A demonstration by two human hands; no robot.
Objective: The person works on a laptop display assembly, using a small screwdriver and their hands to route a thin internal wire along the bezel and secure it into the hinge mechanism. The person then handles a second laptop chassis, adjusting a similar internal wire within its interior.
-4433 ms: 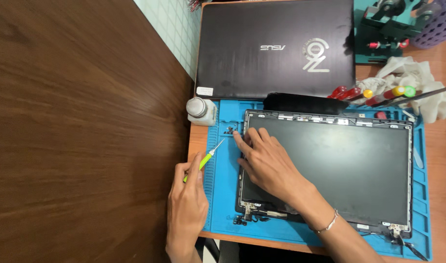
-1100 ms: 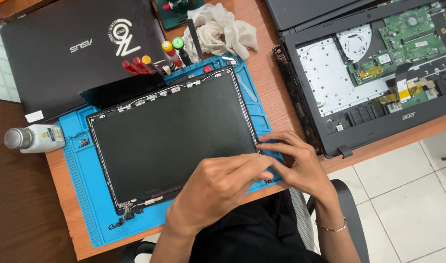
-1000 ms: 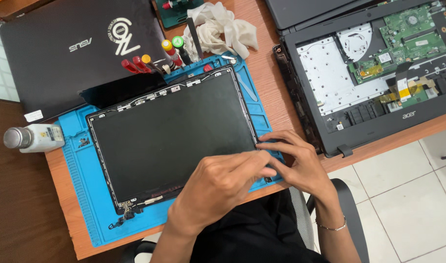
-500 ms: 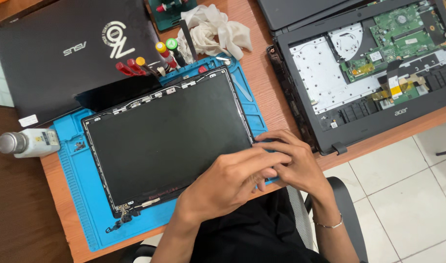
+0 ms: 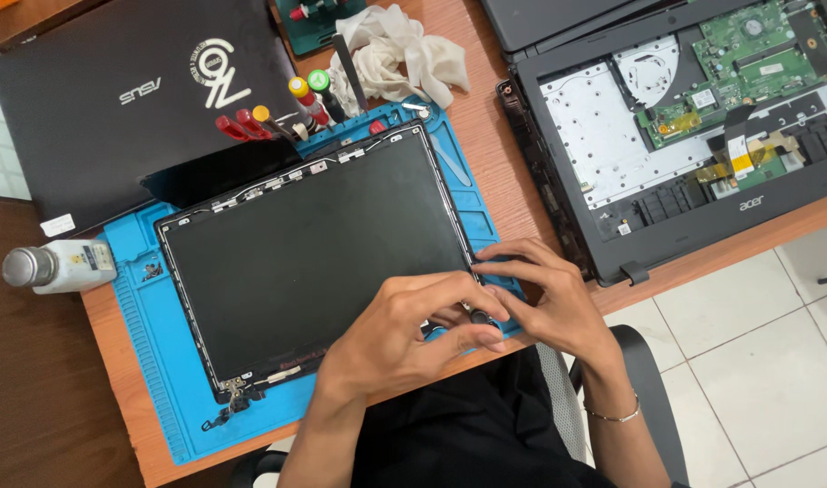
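Both my left hand (image 5: 404,334) and right hand (image 5: 549,303) pinch the black laptop screen panel's (image 5: 314,253) corner on the blue silicone mat (image 5: 151,334), wooden counter (image 5: 485,154) beneath.

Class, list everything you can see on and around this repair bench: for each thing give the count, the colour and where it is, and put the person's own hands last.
Screen panel: one, black, lying flat on the mat.
Work mat: one, blue, on the desk under the panel.
Closed laptop: one, black, top left.
Opened laptop base: one, black with green boards showing, top right.
Screwdrivers: several, with red, yellow and green handles, at the mat's far edge.
Cloth: one, off-white, crumpled, top centre.
Small bottle: one, white with a metal cap, lying on its side left of the mat.
Desk: one, brown wood.
Bracelet: one, thin, silver, on the right wrist.
Left hand: at the panel's near right corner.
Right hand: at the same corner, beside the left.
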